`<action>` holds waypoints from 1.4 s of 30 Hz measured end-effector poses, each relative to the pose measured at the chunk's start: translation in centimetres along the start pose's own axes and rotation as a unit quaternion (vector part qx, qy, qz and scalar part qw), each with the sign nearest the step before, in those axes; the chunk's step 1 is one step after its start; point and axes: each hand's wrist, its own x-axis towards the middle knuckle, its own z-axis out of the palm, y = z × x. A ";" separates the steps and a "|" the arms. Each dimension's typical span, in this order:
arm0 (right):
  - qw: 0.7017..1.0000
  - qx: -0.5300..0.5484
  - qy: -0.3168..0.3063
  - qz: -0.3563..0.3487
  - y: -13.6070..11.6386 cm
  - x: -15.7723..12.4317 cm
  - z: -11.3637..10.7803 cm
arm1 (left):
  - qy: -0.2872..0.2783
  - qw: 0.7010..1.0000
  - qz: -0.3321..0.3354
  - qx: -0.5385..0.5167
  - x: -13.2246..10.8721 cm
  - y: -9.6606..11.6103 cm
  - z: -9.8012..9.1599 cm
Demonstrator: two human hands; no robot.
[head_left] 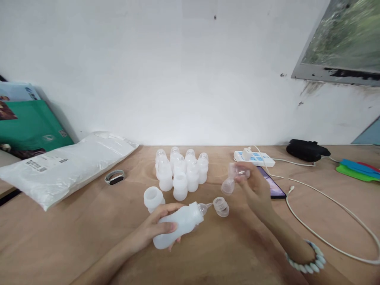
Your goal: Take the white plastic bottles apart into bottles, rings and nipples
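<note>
My left hand (162, 225) is wrapped round a milky-white squeeze bottle (181, 226), tilted so that its clear pointed nozzle (205, 207) faces right. Behind and to the left stands an open-necked white bottle (153, 198). A cluster of several white bottles (165, 174), most under clear domed caps, stands further back. My right hand (255, 186) pinches a clear cap (244, 173) beside other clear caps (228, 187). Clear rings (221, 206) lie on the table just off the nozzle's tip. My left fingers are partly hidden beneath the bottle.
A white parcel bag (74, 162) and a wristband (114, 177) lie at left. Behind my right hand are a phone (277, 188) and a power strip (264, 159). A white cable (326, 196) curls at right, near a black case (307, 149). A wall (178, 79) rises behind.
</note>
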 end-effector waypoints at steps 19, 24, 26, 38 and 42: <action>0.987 -0.107 -0.111 0.033 1.4 -0.3 0.6 | 0.013 1.000 -0.016 0.000 0.1 -1.1 -0.3; 0.948 0.101 -0.303 0.016 -2.7 -2.6 1.9 | 0.037 0.999 -0.012 0.038 -0.1 -1.9 0.2; 0.929 0.115 -0.352 0.015 -3.7 -3.4 2.3 | 0.043 0.997 0.009 0.061 -0.1 -1.9 0.7; 0.929 0.147 -0.335 -0.061 -4.8 -3.6 2.4 | -0.027 0.998 -0.045 -0.029 -0.6 0.1 0.5; 0.918 0.167 -0.302 -0.196 -4.1 -3.8 2.8 | -0.072 0.989 -0.059 -0.112 -0.5 0.1 0.3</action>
